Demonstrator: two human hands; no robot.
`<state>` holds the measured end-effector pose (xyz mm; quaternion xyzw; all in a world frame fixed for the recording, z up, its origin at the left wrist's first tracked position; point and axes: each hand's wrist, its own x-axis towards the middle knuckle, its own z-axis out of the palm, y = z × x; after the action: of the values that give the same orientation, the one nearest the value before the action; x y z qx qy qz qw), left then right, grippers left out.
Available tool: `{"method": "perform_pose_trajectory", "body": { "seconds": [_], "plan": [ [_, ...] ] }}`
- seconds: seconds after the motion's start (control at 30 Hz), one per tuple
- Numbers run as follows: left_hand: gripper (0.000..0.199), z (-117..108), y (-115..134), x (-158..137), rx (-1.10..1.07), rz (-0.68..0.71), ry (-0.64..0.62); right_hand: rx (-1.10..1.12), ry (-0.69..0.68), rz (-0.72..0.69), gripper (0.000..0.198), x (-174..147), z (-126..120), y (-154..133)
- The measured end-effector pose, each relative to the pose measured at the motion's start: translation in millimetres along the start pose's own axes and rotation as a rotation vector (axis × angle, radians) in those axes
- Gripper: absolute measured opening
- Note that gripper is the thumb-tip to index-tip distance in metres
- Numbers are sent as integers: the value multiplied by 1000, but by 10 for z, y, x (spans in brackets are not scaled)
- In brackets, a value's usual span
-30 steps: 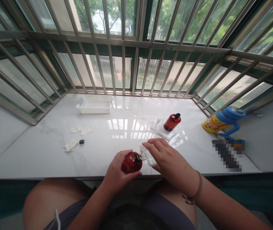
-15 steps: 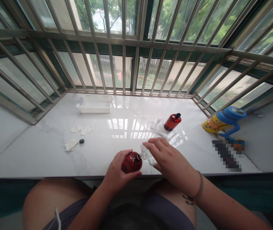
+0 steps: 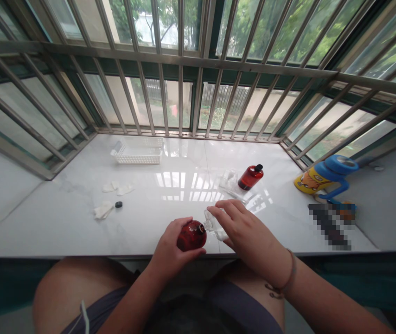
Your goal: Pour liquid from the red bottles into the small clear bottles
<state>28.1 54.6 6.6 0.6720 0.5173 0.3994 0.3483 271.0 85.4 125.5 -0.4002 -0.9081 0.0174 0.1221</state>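
Note:
My left hand is closed around a dark red bottle with its cap off, near the front edge of the white counter. In my right hand is a small clear bottle, tilted so that its neck meets the red bottle's mouth. My right fingers cover much of the clear bottle, and I cannot make out any liquid moving between the two. A small black cap lies to the left, beside a crumpled white cloth or glove.
A second red bottle with a black top stands beyond my right hand, beside clear plastic items. More white pieces lie at left, a white basket behind them. A blue and yellow flask stands right; metal bars line the back.
Almost nothing differs. Both hands hold the two bottles in nearly the same place, neck to mouth.

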Motion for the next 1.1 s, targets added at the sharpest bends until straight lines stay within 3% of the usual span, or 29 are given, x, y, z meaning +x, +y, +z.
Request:
{"method": "perform_pose_trajectory", "body": {
  "seconds": [0.33,1.1],
  "plan": [
    [77,9,-10,11,4,3,-6,-66,-40,1,75,-1,2,5],
    [78,30,-67,13,14,3,-22,-193,36,-27,58,-2,3,23]
  ]
}}
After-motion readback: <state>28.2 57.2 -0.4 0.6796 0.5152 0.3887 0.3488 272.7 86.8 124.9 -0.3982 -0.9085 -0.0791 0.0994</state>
